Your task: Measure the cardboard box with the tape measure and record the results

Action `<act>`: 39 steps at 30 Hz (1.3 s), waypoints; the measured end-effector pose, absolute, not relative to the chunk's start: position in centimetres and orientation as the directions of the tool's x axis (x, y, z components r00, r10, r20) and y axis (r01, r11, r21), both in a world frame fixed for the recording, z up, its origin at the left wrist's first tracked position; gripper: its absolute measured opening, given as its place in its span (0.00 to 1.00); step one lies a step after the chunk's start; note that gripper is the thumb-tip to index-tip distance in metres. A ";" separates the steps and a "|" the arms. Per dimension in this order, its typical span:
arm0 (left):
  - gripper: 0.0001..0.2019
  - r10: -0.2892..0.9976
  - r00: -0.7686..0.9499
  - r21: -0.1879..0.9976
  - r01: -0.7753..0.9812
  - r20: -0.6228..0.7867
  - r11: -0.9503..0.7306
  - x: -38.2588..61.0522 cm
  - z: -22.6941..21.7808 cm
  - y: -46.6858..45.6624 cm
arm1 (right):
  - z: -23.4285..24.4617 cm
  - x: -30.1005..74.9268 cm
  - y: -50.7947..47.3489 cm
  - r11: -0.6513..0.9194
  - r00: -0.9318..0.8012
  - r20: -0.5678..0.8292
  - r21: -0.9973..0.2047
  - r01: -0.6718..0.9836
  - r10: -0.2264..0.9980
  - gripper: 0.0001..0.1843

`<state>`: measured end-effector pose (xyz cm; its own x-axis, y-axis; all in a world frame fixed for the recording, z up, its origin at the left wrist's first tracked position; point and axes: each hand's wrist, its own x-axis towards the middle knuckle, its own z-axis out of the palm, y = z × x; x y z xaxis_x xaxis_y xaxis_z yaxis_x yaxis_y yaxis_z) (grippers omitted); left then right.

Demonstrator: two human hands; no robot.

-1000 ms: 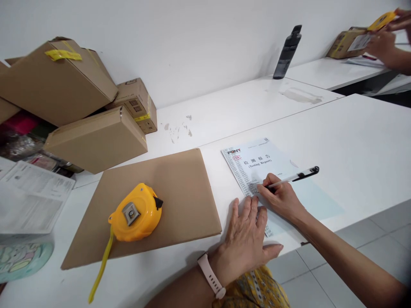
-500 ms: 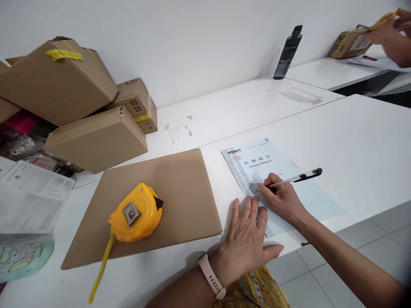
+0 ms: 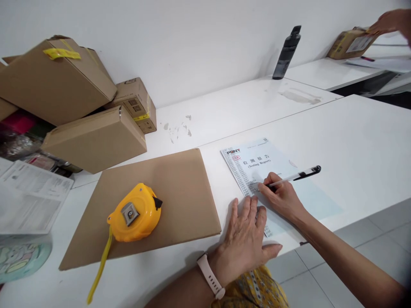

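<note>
Right hand (image 3: 284,199): fingers pinch clear-barrelled pen (image 3: 294,177), tip at testing report (image 3: 260,161). Left hand (image 3: 245,234): fingers spread over report's left edge. Tape measure (image 3: 144,217): left of report.

- Wall (image 3: 199,47): I find it plain, off-white, running behind the tables.
- Front table (image 3: 362,141): white top directly before me; dark chip (image 3: 302,243) noted at its near edge.
- Rear table (image 3: 224,111): white, set between front table and wall; I see a straight seam between the two tops. Surface marred by small grey patches (image 3: 177,128) and one larger grey smear (image 3: 298,97).
- Further table (image 3: 316,68): white, towards my right, dark space (image 3: 358,85) beneath.
- Floor (image 3: 359,239): I observe pale grey tiles with darker joints.
- Light: soft, with faint shadowing on the wall.
</note>
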<state>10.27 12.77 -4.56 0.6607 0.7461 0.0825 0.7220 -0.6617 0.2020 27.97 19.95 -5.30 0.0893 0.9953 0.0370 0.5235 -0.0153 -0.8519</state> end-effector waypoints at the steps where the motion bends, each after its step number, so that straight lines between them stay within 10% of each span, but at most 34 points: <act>1: 0.40 0.747 0.660 0.204 0.722 0.083 -0.661 10.3 -4.6 12.8 | -5.4 28.0 20.0 -0.017 0.088 0.034 -0.851 0.525 0.996 0.14; 27: 0.39 0.746 0.664 0.233 0.718 0.051 -0.656 10.2 -4.0 12.7 | -5.7 28.3 20.1 0.020 0.161 0.129 -0.837 0.547 0.978 0.14; 32: 0.40 0.748 0.661 0.263 0.711 0.066 -0.652 10.1 -4.0 12.8 | -6.3 29.5 20.6 0.185 0.077 0.391 -0.590 0.786 0.917 0.07; 39: 0.24 0.671 0.649 0.153 0.668 0.359 -0.728 9.8 -2.6 11.1 | -8.7 30.8 21.5 0.197 -0.020 0.506 -0.299 0.934 0.862 0.30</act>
<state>9.79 11.06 -2.63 0.6488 0.6707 0.3595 0.6681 -0.7282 0.1528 30.84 21.49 -8.68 -0.0200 0.8621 0.5063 0.9338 0.1971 -0.2987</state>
